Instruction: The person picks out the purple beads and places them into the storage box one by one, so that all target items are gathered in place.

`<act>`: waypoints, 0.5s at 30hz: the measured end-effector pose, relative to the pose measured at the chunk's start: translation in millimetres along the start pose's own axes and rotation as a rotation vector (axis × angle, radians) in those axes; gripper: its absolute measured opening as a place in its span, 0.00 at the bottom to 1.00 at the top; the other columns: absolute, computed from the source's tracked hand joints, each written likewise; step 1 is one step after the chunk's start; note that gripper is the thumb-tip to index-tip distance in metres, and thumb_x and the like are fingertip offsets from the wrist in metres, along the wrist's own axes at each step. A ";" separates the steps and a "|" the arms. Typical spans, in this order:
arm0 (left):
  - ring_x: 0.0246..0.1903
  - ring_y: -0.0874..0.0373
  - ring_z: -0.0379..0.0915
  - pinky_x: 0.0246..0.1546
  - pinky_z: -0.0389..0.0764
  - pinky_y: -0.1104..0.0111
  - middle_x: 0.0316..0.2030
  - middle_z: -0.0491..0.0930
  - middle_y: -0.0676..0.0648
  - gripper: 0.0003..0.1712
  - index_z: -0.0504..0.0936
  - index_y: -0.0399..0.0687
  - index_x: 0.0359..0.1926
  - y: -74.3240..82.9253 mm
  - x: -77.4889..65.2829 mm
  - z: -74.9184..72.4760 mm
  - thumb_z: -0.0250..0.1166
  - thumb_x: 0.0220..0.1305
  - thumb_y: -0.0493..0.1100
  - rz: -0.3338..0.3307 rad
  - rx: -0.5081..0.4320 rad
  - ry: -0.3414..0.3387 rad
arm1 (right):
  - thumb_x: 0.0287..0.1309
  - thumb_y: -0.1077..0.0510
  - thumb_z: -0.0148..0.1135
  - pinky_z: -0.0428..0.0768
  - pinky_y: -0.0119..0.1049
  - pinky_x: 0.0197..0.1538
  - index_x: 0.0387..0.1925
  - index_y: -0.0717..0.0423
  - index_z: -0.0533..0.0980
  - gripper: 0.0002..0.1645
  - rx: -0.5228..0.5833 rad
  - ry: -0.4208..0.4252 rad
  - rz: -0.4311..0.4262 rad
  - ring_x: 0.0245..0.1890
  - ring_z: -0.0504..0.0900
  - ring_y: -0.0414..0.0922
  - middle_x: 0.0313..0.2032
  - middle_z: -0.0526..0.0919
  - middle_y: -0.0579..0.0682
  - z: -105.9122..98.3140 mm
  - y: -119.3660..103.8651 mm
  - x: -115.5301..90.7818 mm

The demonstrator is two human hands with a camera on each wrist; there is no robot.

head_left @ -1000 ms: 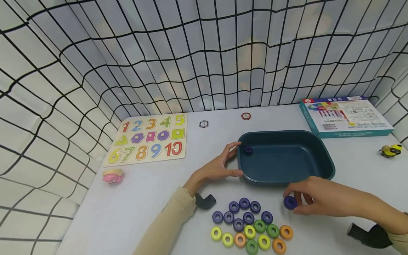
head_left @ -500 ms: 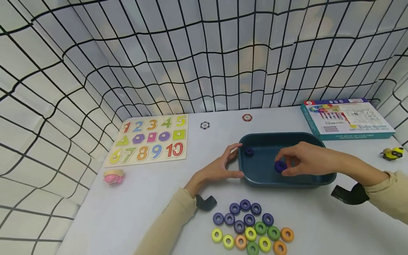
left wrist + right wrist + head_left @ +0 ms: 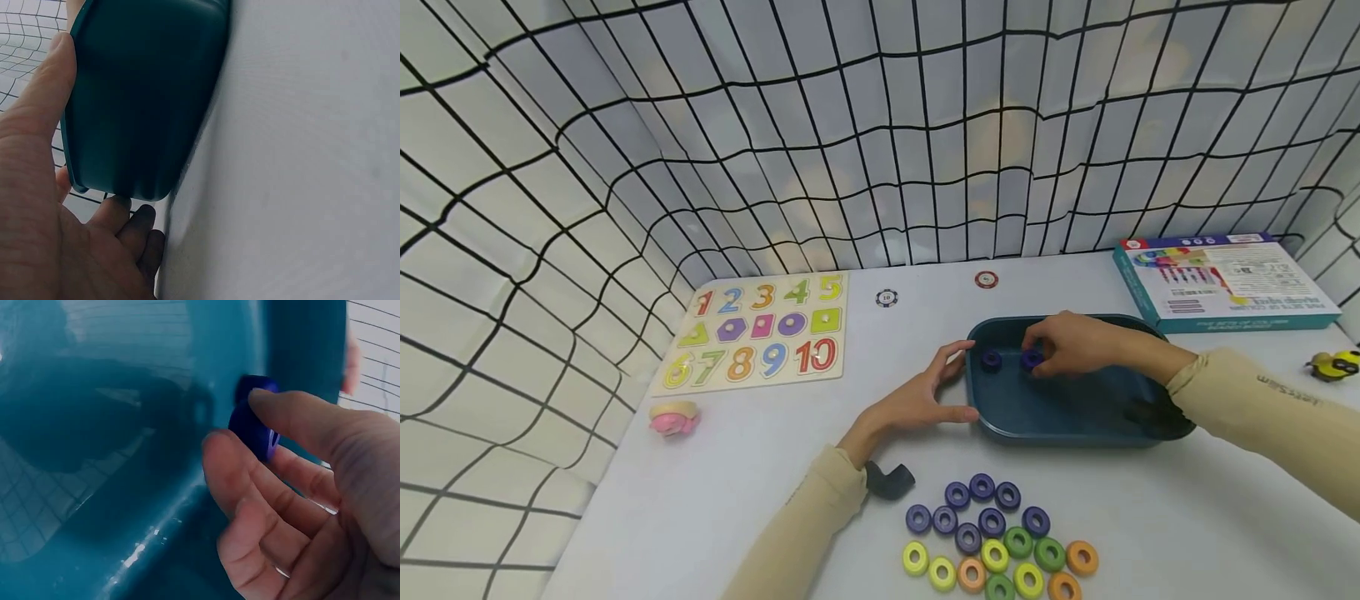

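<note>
Pinching a purple ring (image 3: 1032,359) between thumb and fingers, the right hand (image 3: 1071,343) reaches, in the head view, into the dark teal tray (image 3: 1075,408) toward its left end. A second purple ring (image 3: 991,361) lies just to the left, on the tray floor. The left hand (image 3: 917,398) is spread wide at the tray's left end, thumb and forefinger well apart and touching the rim. On the white table (image 3: 662,517) in front of the tray is a cluster of loose rings: purple rings (image 3: 982,497) at the back, then green rings (image 3: 1049,566), yellow rings (image 3: 915,570) and orange rings (image 3: 1082,570). A number board (image 3: 772,311) lies far to the left, with a pink toy (image 3: 673,419) near its front corner; a flat box (image 3: 1225,283) lies behind the tray on the right.

From the left wrist, the thumb lies along the tray's rim while the other fingers bend loosely by its end, around nothing smaller.

From the right wrist, the thumb tip presses the held ring, which is tilted, inside the tray with the other ring just behind it. Whether the held ring touches the floor cannot be told.
</note>
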State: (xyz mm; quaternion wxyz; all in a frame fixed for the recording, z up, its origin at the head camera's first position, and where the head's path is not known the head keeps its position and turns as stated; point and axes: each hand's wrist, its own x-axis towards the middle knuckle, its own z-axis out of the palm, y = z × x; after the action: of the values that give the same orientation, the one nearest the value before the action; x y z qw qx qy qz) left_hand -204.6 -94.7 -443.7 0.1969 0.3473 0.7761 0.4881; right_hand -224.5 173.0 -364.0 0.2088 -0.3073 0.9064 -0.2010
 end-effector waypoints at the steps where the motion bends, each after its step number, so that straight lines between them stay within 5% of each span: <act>1: 0.65 0.68 0.42 0.63 0.43 0.54 0.66 0.51 0.58 0.52 0.42 0.73 0.66 0.3 0.1 0.1 0.65 0.47 0.64 0.003 0.001 0.000 | 0.51 0.57 0.64 0.72 0.32 0.20 0.45 0.62 0.73 0.20 -0.006 0.005 -0.001 0.13 0.74 0.38 0.18 0.76 0.42 1.3 0.9 2.2; 15: 0.65 0.68 0.42 0.63 0.43 0.56 0.66 0.50 0.57 0.53 0.41 0.75 0.66 1.8 -0.5 0.5 0.64 0.45 0.68 -0.009 0.013 -0.002 | 0.52 0.57 0.63 0.72 0.31 0.19 0.48 0.64 0.71 0.23 -0.038 0.029 0.066 0.13 0.75 0.39 0.18 0.75 0.44 12.9 0.7 17.0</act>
State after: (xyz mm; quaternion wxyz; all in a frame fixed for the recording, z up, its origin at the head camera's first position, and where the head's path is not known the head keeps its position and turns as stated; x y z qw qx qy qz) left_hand -203.3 -94.3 -442.3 0.1974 0.3456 0.7806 0.4820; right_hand -230.6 159.6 -379.5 0.1963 -0.2785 0.9226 -0.1810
